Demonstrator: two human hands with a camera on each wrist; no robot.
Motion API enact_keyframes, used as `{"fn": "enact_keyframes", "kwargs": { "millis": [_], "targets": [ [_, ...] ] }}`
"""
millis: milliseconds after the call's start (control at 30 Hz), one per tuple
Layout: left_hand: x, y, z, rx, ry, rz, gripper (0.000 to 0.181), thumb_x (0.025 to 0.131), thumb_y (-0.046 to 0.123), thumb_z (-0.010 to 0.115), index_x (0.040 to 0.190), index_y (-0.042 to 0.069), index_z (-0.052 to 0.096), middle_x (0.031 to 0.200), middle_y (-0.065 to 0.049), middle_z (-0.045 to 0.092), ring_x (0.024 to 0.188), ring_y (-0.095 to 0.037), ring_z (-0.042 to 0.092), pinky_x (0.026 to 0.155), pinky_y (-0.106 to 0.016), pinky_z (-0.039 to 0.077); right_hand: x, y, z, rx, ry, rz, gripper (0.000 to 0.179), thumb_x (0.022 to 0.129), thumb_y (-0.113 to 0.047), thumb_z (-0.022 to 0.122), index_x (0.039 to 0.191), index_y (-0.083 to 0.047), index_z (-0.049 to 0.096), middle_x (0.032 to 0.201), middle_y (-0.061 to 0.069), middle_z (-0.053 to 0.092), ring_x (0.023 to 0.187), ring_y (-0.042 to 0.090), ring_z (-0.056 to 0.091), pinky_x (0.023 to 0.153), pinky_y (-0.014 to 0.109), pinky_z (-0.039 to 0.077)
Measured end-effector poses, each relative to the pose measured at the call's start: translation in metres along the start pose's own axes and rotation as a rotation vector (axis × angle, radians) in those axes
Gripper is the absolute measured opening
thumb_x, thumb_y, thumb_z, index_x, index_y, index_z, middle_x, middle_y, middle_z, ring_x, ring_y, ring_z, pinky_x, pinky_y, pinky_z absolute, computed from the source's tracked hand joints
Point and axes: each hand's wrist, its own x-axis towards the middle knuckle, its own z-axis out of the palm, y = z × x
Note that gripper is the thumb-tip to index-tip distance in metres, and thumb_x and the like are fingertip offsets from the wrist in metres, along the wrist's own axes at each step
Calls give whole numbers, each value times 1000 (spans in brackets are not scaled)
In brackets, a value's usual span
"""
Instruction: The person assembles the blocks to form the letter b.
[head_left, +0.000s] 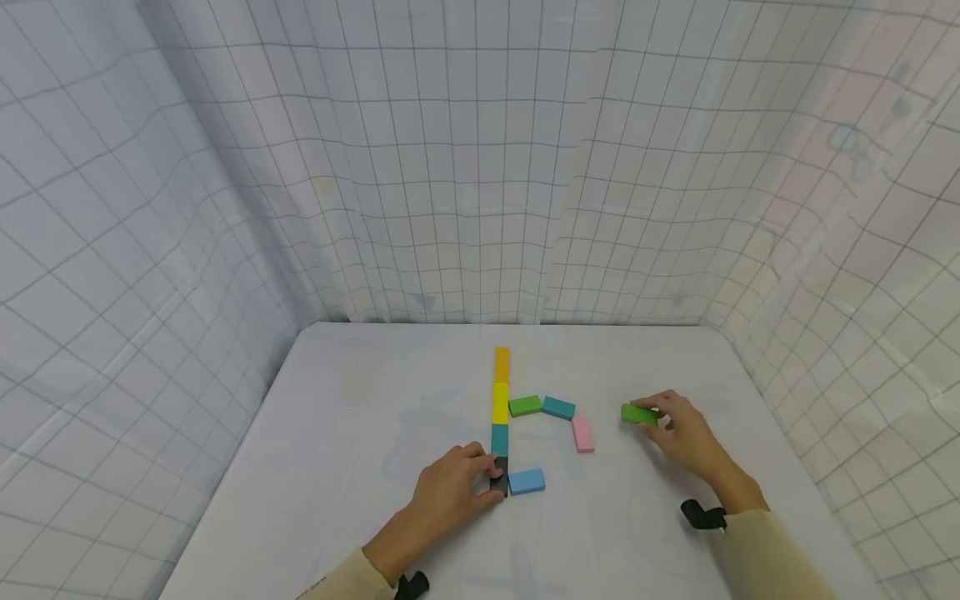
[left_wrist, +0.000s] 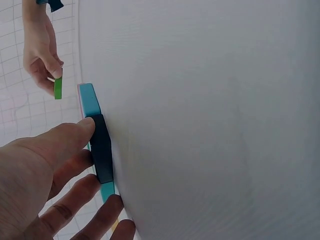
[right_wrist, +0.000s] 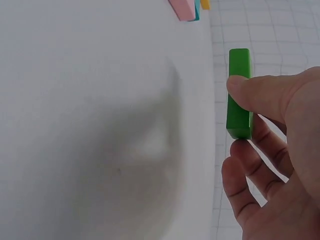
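Note:
My left hand (head_left: 452,490) pinches a black block (left_wrist: 102,150), thumb at its near end and fingertips toward its far end. That block is the nearest of a straight column: teal block (head_left: 499,440), yellow block (head_left: 501,403), orange block (head_left: 502,364). A light blue block (head_left: 527,481) lies against the black block's right side. From the yellow block a curve runs right: green block (head_left: 525,406), teal-blue block (head_left: 558,407), pink block (head_left: 583,435). Off to the right, my right hand (head_left: 685,435) holds another green block (right_wrist: 239,100) between thumb and fingers, above the table.
The blocks lie on a white-covered table (head_left: 360,433). White grid-patterned curtains (head_left: 480,167) hang behind it and along both sides. A black strap piece (head_left: 703,515) sits at the right wrist, another (head_left: 412,585) at the left.

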Motion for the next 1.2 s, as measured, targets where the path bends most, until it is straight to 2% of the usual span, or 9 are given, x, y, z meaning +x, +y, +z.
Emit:
{"fn": "enact_keyframes", "kwargs": {
  "millis": [167, 300, 500, 633, 767, 933, 1200],
  "targets": [
    [0, 0, 0, -8, -5, -8, 26, 88, 34, 106, 105, 30, 87, 108, 11, 75, 94, -13, 70, 65, -24, 55, -1, -15, 6, 9, -36, -104, 42, 98, 0, 92, 137, -12, 81, 127, 6, 77, 106, 16, 67, 83, 26, 59],
    [0, 0, 0, -12, -7, -7, 26, 88, 34, 106, 105, 30, 86, 108, 11, 75, 95, -14, 71, 64, -23, 55, -2, -27, 13, 9, -97, -161, 45, 97, 0, 92, 137, -16, 81, 127, 0, 76, 109, 15, 67, 87, 30, 62],
    [1, -1, 1, -8, -2, -7, 26, 88, 34, 106, 106, 29, 87, 107, 11, 75, 94, -14, 71, 64, -23, 55, -4, -45, 23, 43, -207, -190, 45, 99, 0, 91, 137, -23, 81, 132, -5, 73, 118, 15, 68, 97, 37, 64],
    [2, -3, 2, -1, -12, -13, 25, 89, 36, 105, 106, 30, 87, 107, 12, 74, 94, -13, 70, 64, -23, 55, -6, -57, 30, 25, -264, -210, 42, 100, -4, 91, 135, -25, 82, 131, -6, 72, 121, 15, 66, 103, 39, 64],
    [2, -4, 2, -2, -13, -13, 26, 89, 36, 105, 106, 29, 87, 107, 11, 74, 93, -12, 69, 64, -23, 54, -6, -66, 38, -22, -300, -222, 40, 102, -6, 90, 134, -28, 82, 131, -9, 72, 122, 14, 61, 107, 39, 61],
    [2, -3, 1, 2, 4, -1, 26, 88, 34, 106, 105, 28, 88, 107, 10, 75, 92, -13, 69, 64, -23, 54, -3, -73, 50, -82, -332, -241, 39, 102, -8, 88, 135, -28, 84, 130, -12, 72, 118, 10, 57, 104, 40, 58],
    [2, -2, 0, 3, -11, 0, 26, 88, 35, 106, 106, 29, 87, 106, 11, 74, 93, -12, 69, 65, -23, 55, 0, -79, 61, -135, -350, -290, 38, 102, -10, 89, 135, -28, 84, 129, -11, 74, 120, 13, 61, 107, 45, 59]
  ]
}}
